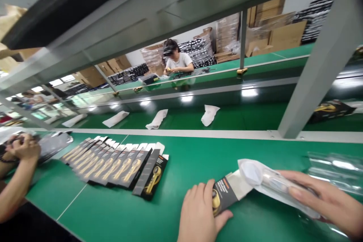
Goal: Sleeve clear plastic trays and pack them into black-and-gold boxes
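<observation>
My left hand point(198, 211) is wrapped round a black cardboard box point(227, 193) with a gold picture on its front and its pale end flap raised. In my right hand point(320, 193) is a white plastic-wrapped item point(263, 177), long with a round end. That round end lies at the box's open end, overlapping the flap; whether any of it is inside I cannot tell. What the wrapping holds is blurred. To the left, a fanned row of similar black boxes point(121, 166) rests on the green table point(181, 174), their pale flaps up.
Clear plastic packaging point(334, 170) lies right of my right hand. Beyond the table rim, several white pouches point(210, 115) sit on a green conveyor point(184, 121). A metal post point(312, 56) rises at the right. A co-worker's hands point(25, 145) are at far left; another person point(178, 60) sits opposite.
</observation>
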A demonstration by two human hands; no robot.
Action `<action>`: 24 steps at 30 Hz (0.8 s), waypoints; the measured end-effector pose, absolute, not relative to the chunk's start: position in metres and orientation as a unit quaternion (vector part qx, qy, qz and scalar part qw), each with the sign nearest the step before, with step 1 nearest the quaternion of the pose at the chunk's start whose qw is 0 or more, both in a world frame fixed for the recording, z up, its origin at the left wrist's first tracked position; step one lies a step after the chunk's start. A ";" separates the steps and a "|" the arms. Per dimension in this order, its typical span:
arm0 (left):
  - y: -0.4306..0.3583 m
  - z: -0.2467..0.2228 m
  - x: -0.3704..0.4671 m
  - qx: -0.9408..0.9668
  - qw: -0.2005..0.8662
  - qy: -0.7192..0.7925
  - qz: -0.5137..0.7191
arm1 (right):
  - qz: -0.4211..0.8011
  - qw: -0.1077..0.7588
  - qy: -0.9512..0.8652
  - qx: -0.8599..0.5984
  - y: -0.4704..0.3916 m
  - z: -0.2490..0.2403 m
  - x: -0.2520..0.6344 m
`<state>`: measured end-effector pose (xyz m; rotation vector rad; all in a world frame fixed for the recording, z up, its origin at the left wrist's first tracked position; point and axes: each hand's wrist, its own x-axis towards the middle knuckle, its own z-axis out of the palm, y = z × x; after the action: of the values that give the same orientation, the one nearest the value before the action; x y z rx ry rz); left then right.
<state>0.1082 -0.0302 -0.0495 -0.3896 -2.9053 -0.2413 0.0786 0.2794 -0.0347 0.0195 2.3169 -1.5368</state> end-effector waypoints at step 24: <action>-0.016 -0.030 0.099 -0.379 0.213 -0.892 -0.126 | -0.441 0.325 0.833 -0.082 0.305 -0.019 0.087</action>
<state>0.0986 -0.0163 -0.0298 -1.0508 -2.4759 -0.3498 0.0867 0.3053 -0.0195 -0.2161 2.1838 -1.1565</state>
